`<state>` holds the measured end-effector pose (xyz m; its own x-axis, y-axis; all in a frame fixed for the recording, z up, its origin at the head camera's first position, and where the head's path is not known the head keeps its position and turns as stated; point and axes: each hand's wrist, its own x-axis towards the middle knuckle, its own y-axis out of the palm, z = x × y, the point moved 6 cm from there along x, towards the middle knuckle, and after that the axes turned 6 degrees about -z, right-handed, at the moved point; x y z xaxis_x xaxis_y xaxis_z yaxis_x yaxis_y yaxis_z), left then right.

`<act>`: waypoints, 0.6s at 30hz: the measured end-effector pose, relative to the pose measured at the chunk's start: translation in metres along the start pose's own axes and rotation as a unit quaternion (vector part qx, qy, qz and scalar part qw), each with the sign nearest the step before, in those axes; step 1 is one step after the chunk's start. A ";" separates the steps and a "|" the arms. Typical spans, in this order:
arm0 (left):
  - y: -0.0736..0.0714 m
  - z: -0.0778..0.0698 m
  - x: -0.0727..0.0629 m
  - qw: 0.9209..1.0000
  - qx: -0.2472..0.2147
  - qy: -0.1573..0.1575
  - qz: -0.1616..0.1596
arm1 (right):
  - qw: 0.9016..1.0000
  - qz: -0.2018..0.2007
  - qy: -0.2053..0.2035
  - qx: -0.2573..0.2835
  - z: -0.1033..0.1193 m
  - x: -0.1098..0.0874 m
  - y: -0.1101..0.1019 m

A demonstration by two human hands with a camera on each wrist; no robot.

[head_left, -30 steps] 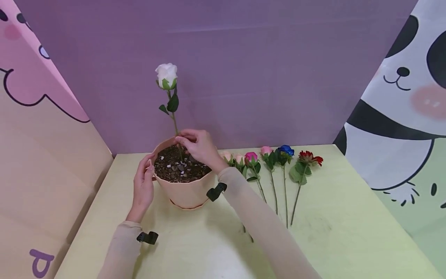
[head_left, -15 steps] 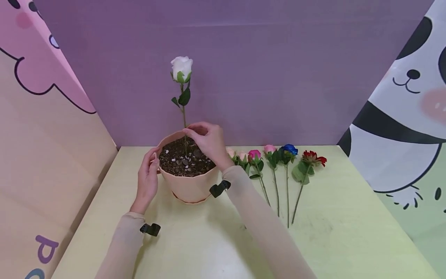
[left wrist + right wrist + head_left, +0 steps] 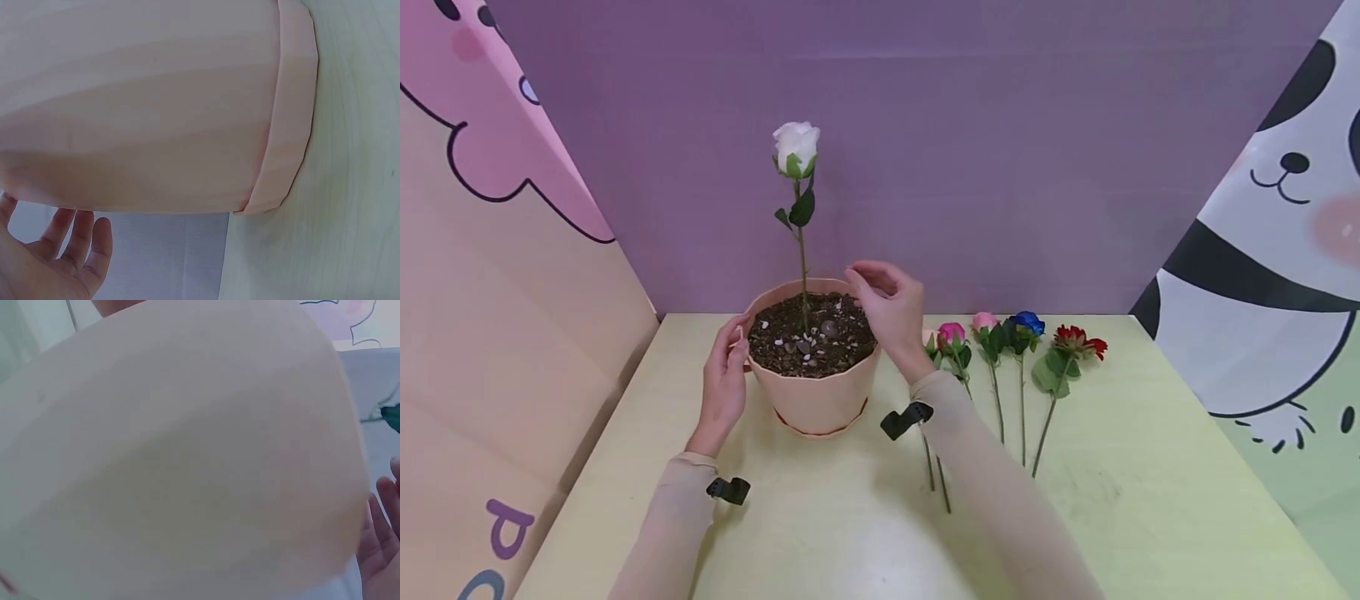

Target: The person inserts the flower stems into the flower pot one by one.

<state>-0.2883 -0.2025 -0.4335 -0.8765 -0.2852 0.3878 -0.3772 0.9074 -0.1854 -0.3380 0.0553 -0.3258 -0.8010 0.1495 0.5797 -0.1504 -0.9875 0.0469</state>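
A white rose (image 3: 796,148) with a green leafy stem stands upright in the dark soil (image 3: 790,346) of a peach flower pot (image 3: 812,396). My left hand (image 3: 724,392) is at the pot's left side, its fingertips against the outer wall just under the rim. In the left wrist view, the lightly bent fingers (image 3: 100,240) of that hand meet the pot's wall. My right hand (image 3: 891,308) is over the pot's right rim, apart from the stem, with loosely bent fingers and nothing in them. The pot's wall fills most of the right wrist view.
Right of the pot lie a magenta rose (image 3: 952,333), a light pink rose (image 3: 985,323), a blue rose (image 3: 1027,325) and a dark red flower (image 3: 1075,342). My right hand and forearm partly cover other stems. A purple wall (image 3: 1000,167) stands behind the table (image 3: 820,517).
My right hand has let go of the white rose's stem and moved right, to the pot's edge. The rose stands on its own. The left hand stays at the pot; the head view has shifted slightly.
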 end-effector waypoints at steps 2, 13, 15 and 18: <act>-0.001 0.000 0.001 1.000 0.004 0.003 -0.001 | 1.000 -0.011 0.001 0.001 -0.002 0.000 -0.010; -0.002 -0.002 0.000 1.000 -0.003 0.002 -0.008 | 1.000 -0.004 0.027 0.008 -0.014 -0.008 -0.054; -0.001 -0.002 -0.001 1.000 -0.001 -0.003 -0.006 | 1.000 0.002 0.028 0.002 -0.016 -0.012 -0.061; 0.000 -0.002 -0.001 1.000 -0.002 -0.003 -0.003 | 0.999 0.005 0.035 -0.006 -0.021 -0.018 -0.072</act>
<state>-0.2865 -0.2018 -0.4323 -0.8763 -0.2916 0.3835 -0.3805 0.9072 -0.1796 -0.3246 0.1245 -0.3567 -0.8413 0.1438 0.5211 -0.1493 -0.9883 0.0317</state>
